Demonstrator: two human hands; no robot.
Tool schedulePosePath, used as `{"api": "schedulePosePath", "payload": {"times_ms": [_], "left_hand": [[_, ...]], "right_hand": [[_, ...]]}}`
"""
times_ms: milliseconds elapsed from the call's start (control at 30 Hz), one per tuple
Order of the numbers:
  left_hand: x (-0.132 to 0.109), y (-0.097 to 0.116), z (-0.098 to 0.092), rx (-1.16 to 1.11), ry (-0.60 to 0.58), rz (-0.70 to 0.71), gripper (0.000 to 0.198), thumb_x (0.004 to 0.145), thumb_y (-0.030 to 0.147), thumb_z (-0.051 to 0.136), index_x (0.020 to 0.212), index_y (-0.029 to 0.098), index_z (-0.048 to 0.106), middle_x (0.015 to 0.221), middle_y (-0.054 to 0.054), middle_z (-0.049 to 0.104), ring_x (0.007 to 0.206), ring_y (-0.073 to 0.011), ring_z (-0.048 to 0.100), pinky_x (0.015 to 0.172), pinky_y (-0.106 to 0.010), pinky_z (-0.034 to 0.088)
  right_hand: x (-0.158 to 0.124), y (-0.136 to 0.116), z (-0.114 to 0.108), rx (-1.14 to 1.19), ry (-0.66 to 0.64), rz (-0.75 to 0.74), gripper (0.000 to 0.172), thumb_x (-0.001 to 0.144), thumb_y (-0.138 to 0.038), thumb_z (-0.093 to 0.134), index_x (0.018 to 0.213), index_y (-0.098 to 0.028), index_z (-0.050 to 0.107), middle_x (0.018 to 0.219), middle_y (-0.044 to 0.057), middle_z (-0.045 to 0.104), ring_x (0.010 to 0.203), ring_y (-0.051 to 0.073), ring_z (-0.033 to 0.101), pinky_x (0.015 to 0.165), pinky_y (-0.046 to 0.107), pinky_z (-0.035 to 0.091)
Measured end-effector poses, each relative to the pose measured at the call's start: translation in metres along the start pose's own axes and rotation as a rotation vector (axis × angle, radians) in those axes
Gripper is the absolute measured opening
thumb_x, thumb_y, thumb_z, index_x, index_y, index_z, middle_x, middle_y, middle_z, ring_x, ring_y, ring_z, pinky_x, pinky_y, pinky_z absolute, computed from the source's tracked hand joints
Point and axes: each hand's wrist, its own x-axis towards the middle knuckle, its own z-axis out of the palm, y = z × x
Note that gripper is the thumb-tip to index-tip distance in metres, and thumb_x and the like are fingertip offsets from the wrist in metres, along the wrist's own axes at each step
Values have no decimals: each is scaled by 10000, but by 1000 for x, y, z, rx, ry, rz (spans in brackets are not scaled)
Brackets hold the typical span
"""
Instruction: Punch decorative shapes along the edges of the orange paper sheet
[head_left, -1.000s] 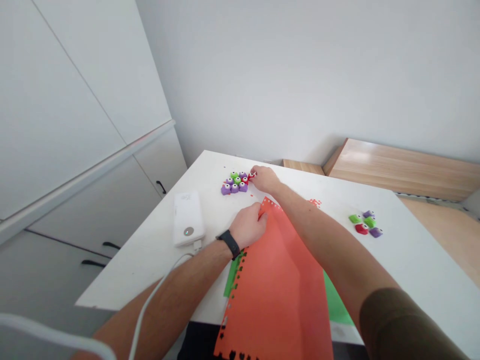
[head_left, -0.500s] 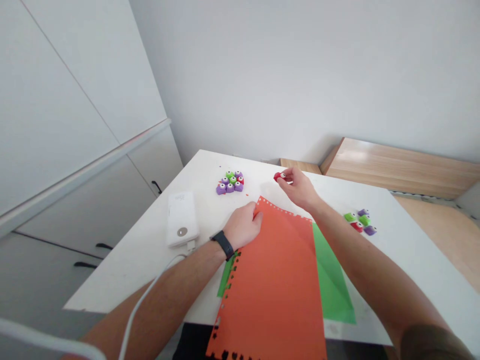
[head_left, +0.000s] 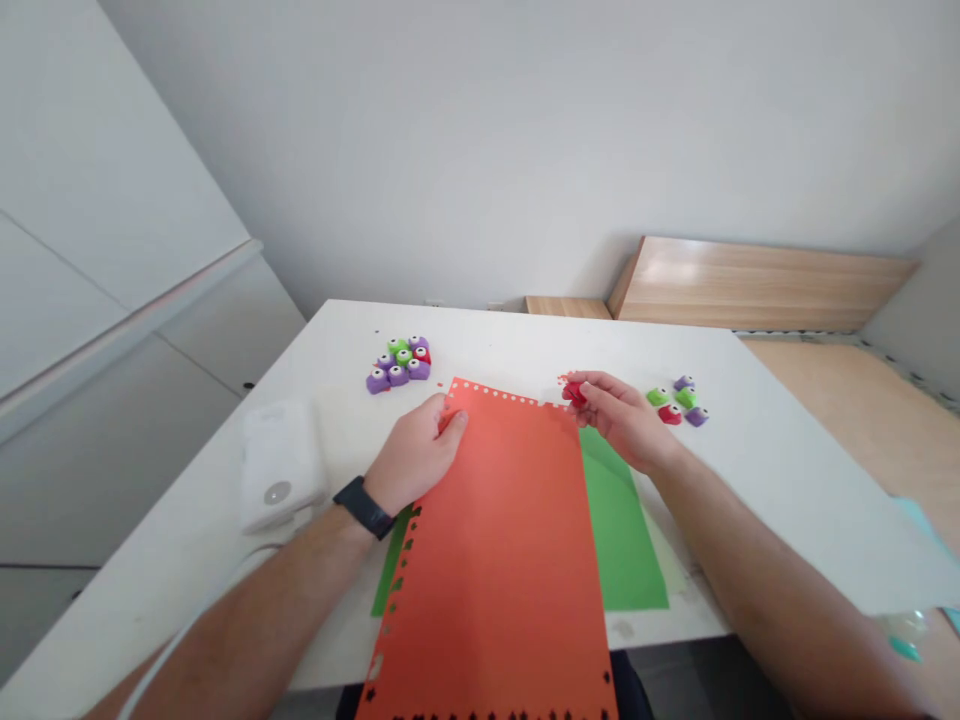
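An orange-red paper sheet (head_left: pixel 502 540) with punched holes along its far and left edges lies on the white table (head_left: pixel 757 470), over a green sheet (head_left: pixel 622 530). My left hand (head_left: pixel 415 457) grips the orange sheet's far left corner, fingers closed on it. My right hand (head_left: pixel 619 415) pinches a small red paper punch (head_left: pixel 575 392) at the sheet's far right corner. A cluster of purple, green and red punches (head_left: pixel 399 363) sits at the far left, apart from both hands.
A second small group of punches (head_left: pixel 677 400) lies just right of my right hand. A white power bank (head_left: pixel 277 465) with a cable rests left of my left wrist. White cabinets stand at the left, a wooden board behind the table.
My right hand lifted a red punch out of the far left cluster and carried it right and nearer, to the sheet's far right corner. My left hand stayed on the sheet.
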Motion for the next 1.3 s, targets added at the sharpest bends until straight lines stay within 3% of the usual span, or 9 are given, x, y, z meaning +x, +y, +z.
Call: {"api": "schedulePosePath", "payload": {"times_ms": [133,267,433,600,767,1033,1300], "left_hand": [[-1,4,-4,-43,40,-42,245,977,470,504,893,254,584,747,1,652,734,-237,602,690,-326,444],[-1,5,-5,-73,67,-62,255,957,475,527,914,244,626,766,-10,687,746,-244,614,715,-328,476],[1,0,-4,-163,90,9,275,985,476,526,977,230,650,944,-40,754,864,-256,669,849,-356,517],[2,-5,-2,-269,72,32,315,1017,500,525,1111,232,663,1166,-57,765,1010,-268,702,919,-375,531],[2,-3,-2,-325,80,19,316,1018,498,551,1129,230,676,1222,-59,766,1041,-273,720,918,-383,539],[3,-7,-1,-325,98,-3,372,1012,543,563,1161,227,692,1229,-75,771,1039,-294,733,912,-406,573],[1,-6,-1,-412,83,-11,409,1015,539,576,1296,263,688,1314,-54,760,1134,-301,738,942,-404,596]], "right_hand": [[-2,-1,-3,62,-13,16,280,927,-473,761,1082,-240,775,1017,44,725,870,166,655,692,291,504],[-2,-2,-6,117,11,5,244,883,-375,822,1076,-235,772,1047,40,740,932,172,678,815,321,546],[1,2,-14,51,110,-26,371,777,-338,913,1096,-213,768,1031,41,753,937,174,677,913,361,533],[4,3,-25,-90,143,-1,381,771,-406,909,1049,-207,742,974,32,734,866,163,658,768,317,515],[6,4,-29,-110,179,28,415,755,-443,912,1046,-215,724,859,10,699,721,134,603,564,268,385],[4,2,-26,5,151,73,405,676,-347,969,964,-169,748,964,49,739,826,155,672,780,322,534],[4,4,-25,-18,123,106,361,737,-391,933,958,-167,757,956,66,741,833,179,697,629,278,475]]}}
